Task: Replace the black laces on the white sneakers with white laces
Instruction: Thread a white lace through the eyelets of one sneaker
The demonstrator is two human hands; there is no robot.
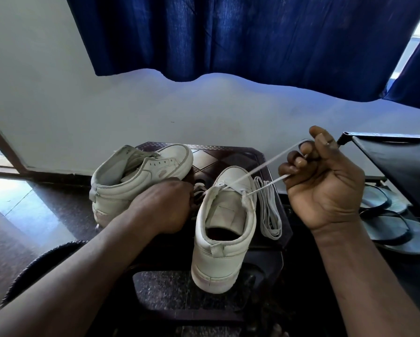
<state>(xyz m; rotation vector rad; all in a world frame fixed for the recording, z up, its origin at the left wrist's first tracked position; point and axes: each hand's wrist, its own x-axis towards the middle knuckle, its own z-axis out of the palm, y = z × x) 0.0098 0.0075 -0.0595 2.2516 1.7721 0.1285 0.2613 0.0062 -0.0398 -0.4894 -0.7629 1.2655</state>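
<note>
Nearest to us, the upright white sneaker (222, 239) stands on a dark brown moulded-plastic stool (230, 155), its ribbed rubber heel jutting over the front edge. The leather is smooth, the padded collar frayed at the top eyelets. From its lower eyelets two flat strands of the white lace (267, 162) run up taut and straight to the right hand (325, 188). That hand is raised with the palm facing us, and the fingers curl over and pinch both strands.

The left hand (166, 207) lies low, knuckles up, between the two shoes and touching the near sneaker's left side. Its fingers curl under out of sight, so we cannot tell what they hold, if anything.

Just right of the near shoe lies a spare white lace (268, 211), folded into a long flat bundle. Behind the left hand the second sneaker (140, 176) lies tipped on its side, its eyelet row bare.

To the right a pair of dark flip-flops (396, 227) rests on the floor beside a black rack (398, 164). Beyond hangs a deep blue, finely pleated curtain (228, 35) over a pale wall (58, 93).
</note>
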